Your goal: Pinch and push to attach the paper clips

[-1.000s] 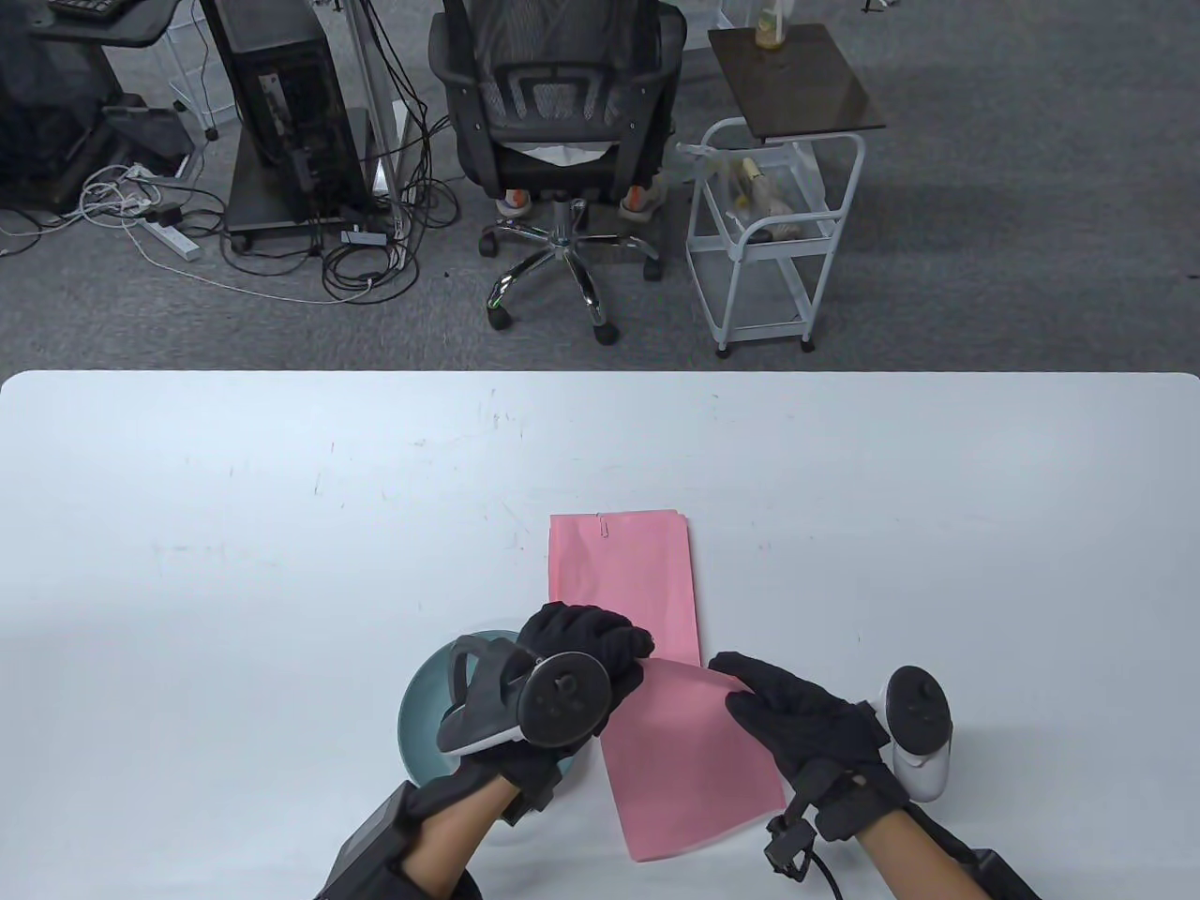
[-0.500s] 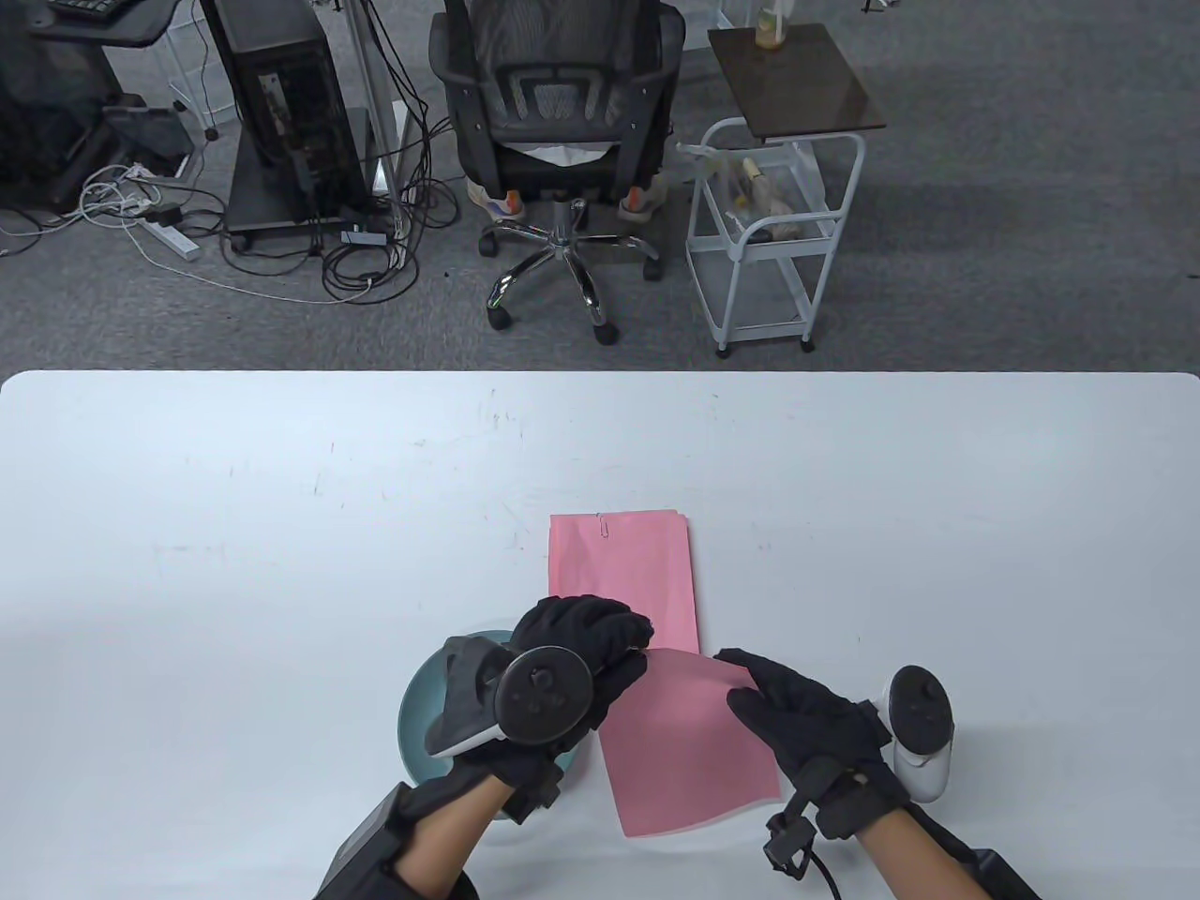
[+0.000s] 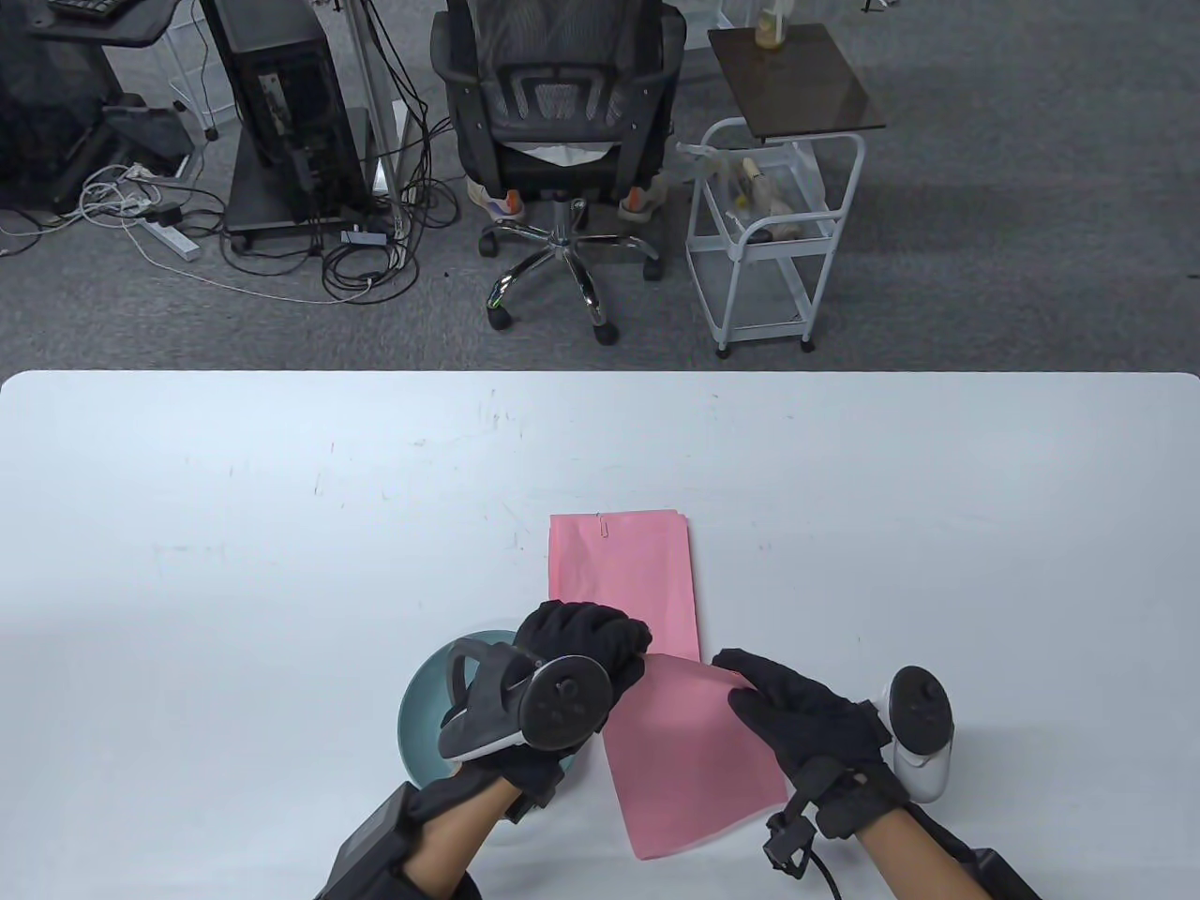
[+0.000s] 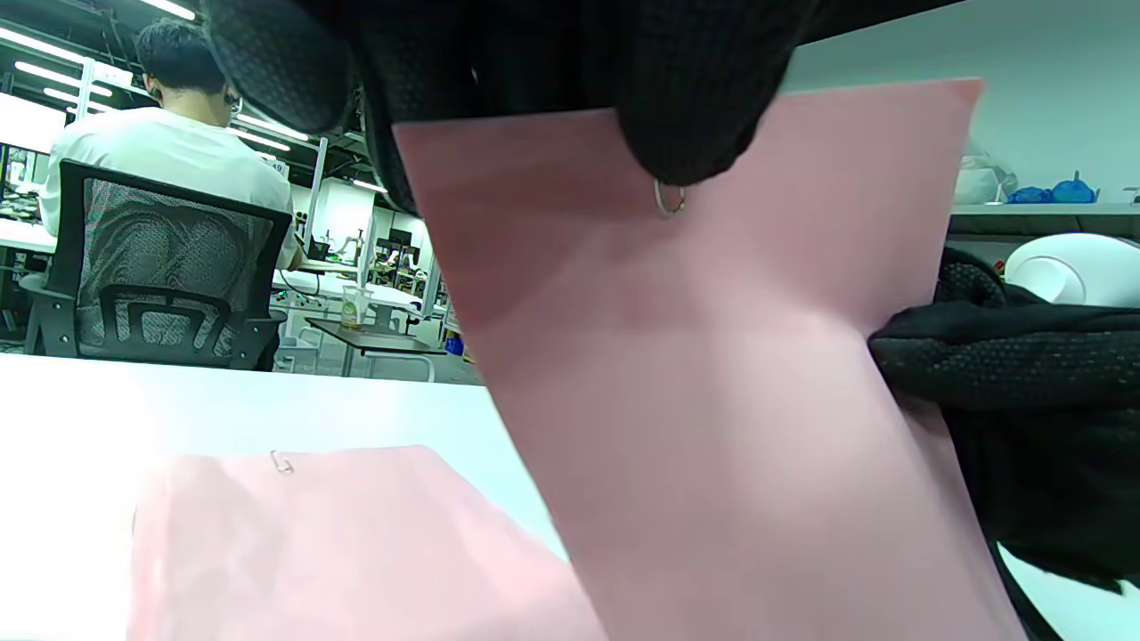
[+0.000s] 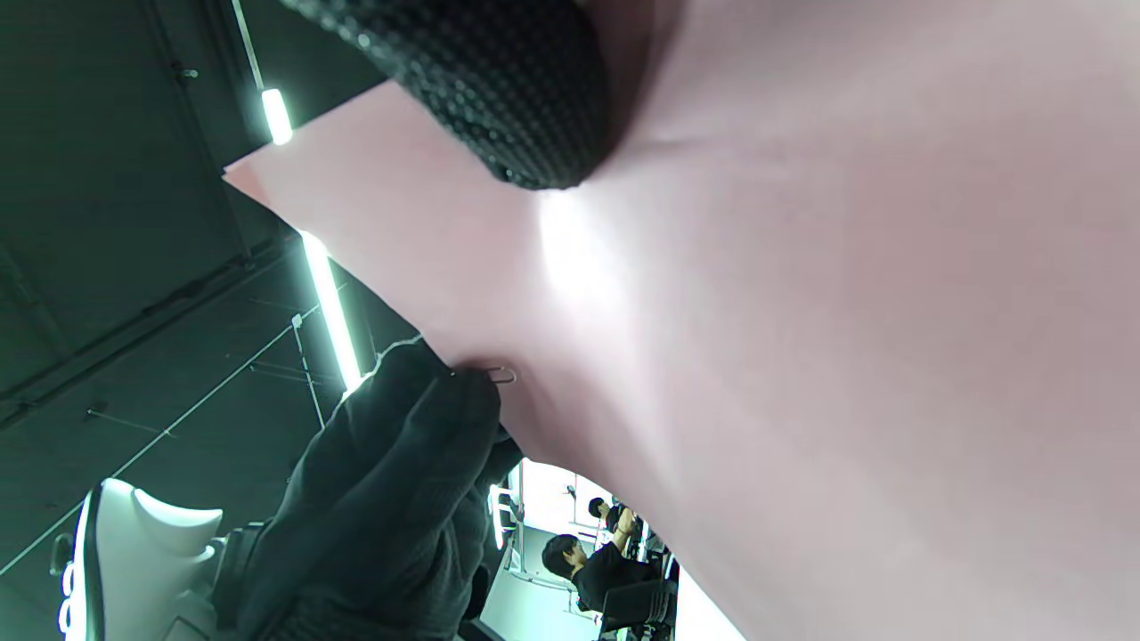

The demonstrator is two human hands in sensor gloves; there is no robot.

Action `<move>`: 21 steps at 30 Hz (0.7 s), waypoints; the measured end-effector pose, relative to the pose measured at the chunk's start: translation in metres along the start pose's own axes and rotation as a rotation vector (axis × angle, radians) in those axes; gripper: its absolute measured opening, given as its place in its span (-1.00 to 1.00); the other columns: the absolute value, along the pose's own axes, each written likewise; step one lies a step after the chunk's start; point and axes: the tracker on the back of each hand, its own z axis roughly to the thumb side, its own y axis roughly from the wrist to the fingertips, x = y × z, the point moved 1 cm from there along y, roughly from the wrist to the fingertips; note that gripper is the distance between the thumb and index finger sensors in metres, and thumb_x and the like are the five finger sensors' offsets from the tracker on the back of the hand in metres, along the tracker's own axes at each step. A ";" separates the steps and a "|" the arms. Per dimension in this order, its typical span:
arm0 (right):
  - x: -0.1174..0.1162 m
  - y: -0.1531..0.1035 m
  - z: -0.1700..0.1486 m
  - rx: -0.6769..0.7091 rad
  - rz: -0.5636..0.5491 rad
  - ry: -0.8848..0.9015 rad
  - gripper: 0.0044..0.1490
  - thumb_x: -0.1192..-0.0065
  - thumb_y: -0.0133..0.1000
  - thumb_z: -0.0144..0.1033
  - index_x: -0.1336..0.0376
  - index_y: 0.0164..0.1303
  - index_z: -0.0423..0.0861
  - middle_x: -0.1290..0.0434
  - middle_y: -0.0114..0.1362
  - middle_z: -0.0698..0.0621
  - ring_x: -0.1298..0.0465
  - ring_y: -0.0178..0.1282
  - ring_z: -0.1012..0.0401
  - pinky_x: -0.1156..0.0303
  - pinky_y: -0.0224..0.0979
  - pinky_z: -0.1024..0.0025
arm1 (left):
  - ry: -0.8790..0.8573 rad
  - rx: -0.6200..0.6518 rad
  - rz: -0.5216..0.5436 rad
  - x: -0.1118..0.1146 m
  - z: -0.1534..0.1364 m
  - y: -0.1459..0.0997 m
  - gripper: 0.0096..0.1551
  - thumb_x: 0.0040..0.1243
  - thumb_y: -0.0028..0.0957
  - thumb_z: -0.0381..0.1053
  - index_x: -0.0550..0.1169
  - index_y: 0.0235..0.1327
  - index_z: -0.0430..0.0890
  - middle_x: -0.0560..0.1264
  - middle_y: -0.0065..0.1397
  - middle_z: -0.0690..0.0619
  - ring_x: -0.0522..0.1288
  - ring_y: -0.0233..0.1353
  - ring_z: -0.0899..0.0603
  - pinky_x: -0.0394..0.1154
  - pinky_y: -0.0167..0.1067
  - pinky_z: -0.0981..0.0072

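- Since half a second ago, my left hand (image 3: 581, 647) has barely shifted, pinching a small silver wire paper clip (image 4: 669, 199) onto the lifted pink paper sheet (image 3: 689, 750).
- My right hand (image 3: 797, 712) grips the sheet's edge.
- Done: one clipped pink stack (image 3: 621, 581) lies on the table; this clip looks only partly pushed on.

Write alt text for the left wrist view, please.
A gloved left hand pinches a paper clip onto the top edge of a raised pink sheet, which the right hand holds at its side. Below, another pink sheet lies clipped on the white table.

Table view overhead – wrist views close, sharing pink sheet (image 4: 712, 427).
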 end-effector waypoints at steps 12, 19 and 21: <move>0.001 0.000 0.000 0.002 -0.003 0.018 -0.50 -0.28 0.26 -0.48 -0.34 0.44 -0.04 -0.55 0.39 -0.08 -0.56 0.30 -0.02 -0.47 0.29 0.07 | -0.002 0.008 -0.043 0.002 0.000 0.002 -0.56 0.32 0.24 -0.03 0.61 0.33 -0.12 0.59 0.39 -0.08 0.54 0.44 -0.29 0.33 0.47 -0.31; 0.002 0.000 -0.002 -0.009 -0.012 0.027 -0.49 -0.28 0.25 -0.48 -0.34 0.45 -0.05 -0.55 0.39 -0.09 -0.56 0.30 -0.02 -0.48 0.28 0.07 | 0.159 0.013 -0.047 0.009 0.011 0.002 -0.56 0.32 0.23 -0.02 0.61 0.33 -0.10 0.59 0.40 -0.07 0.55 0.45 -0.27 0.34 0.48 -0.31; 0.002 0.000 -0.002 -0.011 -0.013 0.037 -0.49 -0.28 0.26 -0.48 -0.34 0.45 -0.05 -0.55 0.39 -0.09 -0.56 0.30 -0.02 -0.47 0.29 0.07 | 0.107 0.006 -0.049 0.009 0.008 0.002 -0.56 0.32 0.24 -0.02 0.61 0.33 -0.11 0.59 0.40 -0.07 0.54 0.44 -0.28 0.34 0.48 -0.31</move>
